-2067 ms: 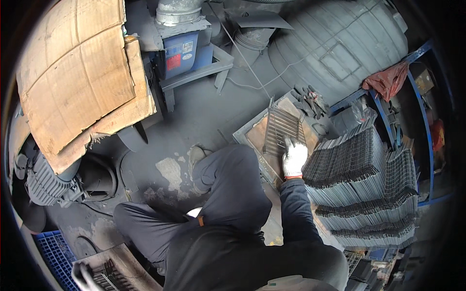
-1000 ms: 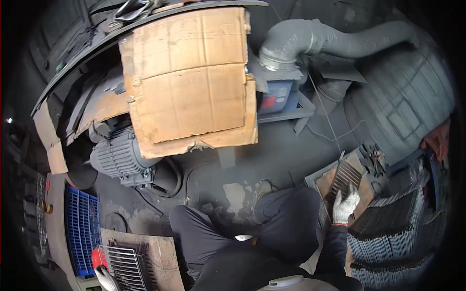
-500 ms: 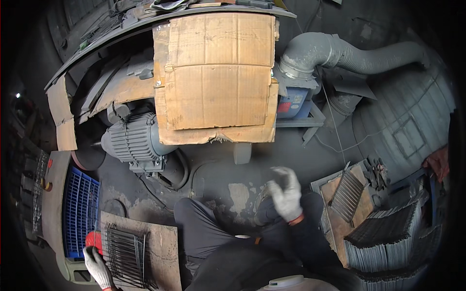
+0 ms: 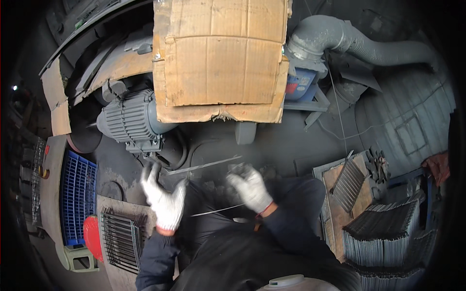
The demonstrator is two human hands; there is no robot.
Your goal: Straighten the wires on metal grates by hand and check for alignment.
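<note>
Both my hands wear pale knitted gloves and hover above my lap. My left hand [image 4: 164, 201] has its thumb spread from its fingers, with the fingertips blurred. Facing it, my right hand [image 4: 250, 186] has bent fingers smeared by motion. Between them shows a thin pale metal strip [image 4: 206, 165], one end lying near the gap of my left hand. A second thin pale line [image 4: 217, 211] runs lower, by my right wrist. They may be edges of one blurred rack; I cannot tell. Left of me, a pile of dark wire racks [image 4: 120, 240] lies on a board [image 4: 158, 211].
To the right, a single rack [image 4: 348, 186] lies on a wooden board beside tall stacked racks [image 4: 376, 242]. Ahead stand a cardboard-covered machine [image 4: 221, 68], a grey motor [image 4: 128, 119] and a ribbed duct [image 4: 383, 51]. A blue plastic crate [image 4: 79, 199] and red object [image 4: 92, 237] are left.
My left hand has come from the left rack pile to above my lap. My right hand has moved left and slightly down. Thin metal edges now show between them; the view has shifted.
</note>
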